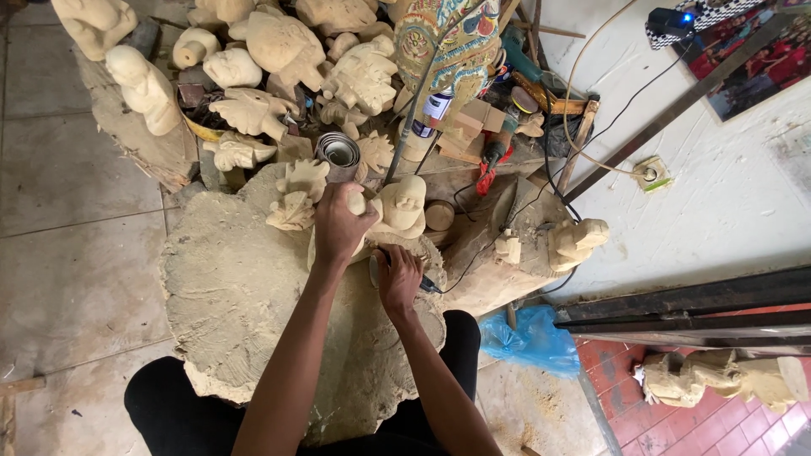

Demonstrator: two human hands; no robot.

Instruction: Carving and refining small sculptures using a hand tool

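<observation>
While your left hand (340,225) wraps its fingers around one pale wooden carving (395,209), your right hand (397,277) closes on one dark power tool (374,268) just below it. The carving rests on one dusty stump block (228,295) in front of your knees. Beside your left hand lies one leaf-shaped carving (297,196). Beyond, one heap of unfinished figures (253,67) crowds the floor; one painted mask (448,42) stands among them, and one blue plastic bag (532,342) lies right.
</observation>
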